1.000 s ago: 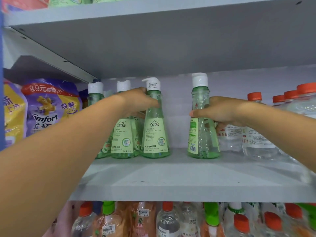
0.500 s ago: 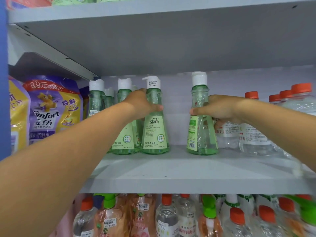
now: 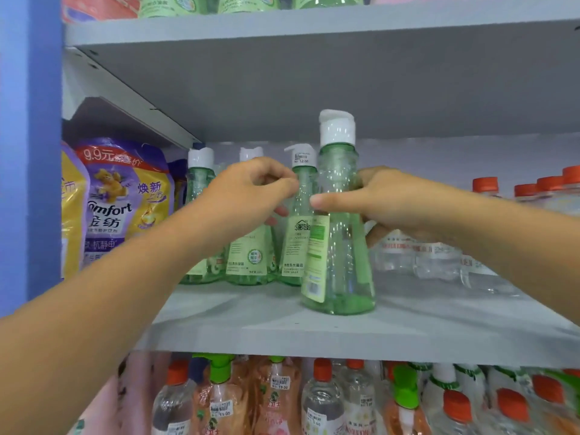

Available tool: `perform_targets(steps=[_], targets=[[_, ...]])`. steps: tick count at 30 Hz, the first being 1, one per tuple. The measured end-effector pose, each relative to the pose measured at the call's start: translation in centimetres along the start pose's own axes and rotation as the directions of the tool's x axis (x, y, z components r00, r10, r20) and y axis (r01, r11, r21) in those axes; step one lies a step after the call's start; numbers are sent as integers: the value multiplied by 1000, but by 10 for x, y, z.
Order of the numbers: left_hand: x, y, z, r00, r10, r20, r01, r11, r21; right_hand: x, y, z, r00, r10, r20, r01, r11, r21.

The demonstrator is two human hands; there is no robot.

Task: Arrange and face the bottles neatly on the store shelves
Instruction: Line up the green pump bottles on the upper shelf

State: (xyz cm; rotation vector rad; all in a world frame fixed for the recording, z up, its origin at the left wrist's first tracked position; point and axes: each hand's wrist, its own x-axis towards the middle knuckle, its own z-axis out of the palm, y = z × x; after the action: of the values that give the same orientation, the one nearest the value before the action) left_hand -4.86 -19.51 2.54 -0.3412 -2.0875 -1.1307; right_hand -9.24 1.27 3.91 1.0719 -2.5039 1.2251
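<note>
Hands [image 3: 254, 186] [image 3: 384, 199] on green bottles [image 3: 340, 246]

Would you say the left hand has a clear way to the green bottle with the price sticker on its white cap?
Probably yes: the left hand is right beside that price-stickered green bottle, with nothing between them; the right hand holds another bottle.

Single head view, close, facing straight into the grey shelf [image 3: 314, 337].

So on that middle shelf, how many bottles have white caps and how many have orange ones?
Green see-through bottles with white caps: 4
Clear bottles with orange caps: 4
Total: 8 that I can make out; more may hide behind.
</note>
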Motion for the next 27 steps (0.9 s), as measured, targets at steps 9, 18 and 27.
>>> perform_targets(steps=[9,18,27], targets=[[-93,-38,-26,983,-46,-175,102,940,325,46,-83,106,988,-104,115,144,891,-431],[-80,-69,-81,969,-224,-106,248,893,375,59,-14,48,839,-65,-540,-42,982,-183],[-62,-85,-74,931,-336,-144,366,859,358,66,41,72,955,248,-164,-269,955,-121]])
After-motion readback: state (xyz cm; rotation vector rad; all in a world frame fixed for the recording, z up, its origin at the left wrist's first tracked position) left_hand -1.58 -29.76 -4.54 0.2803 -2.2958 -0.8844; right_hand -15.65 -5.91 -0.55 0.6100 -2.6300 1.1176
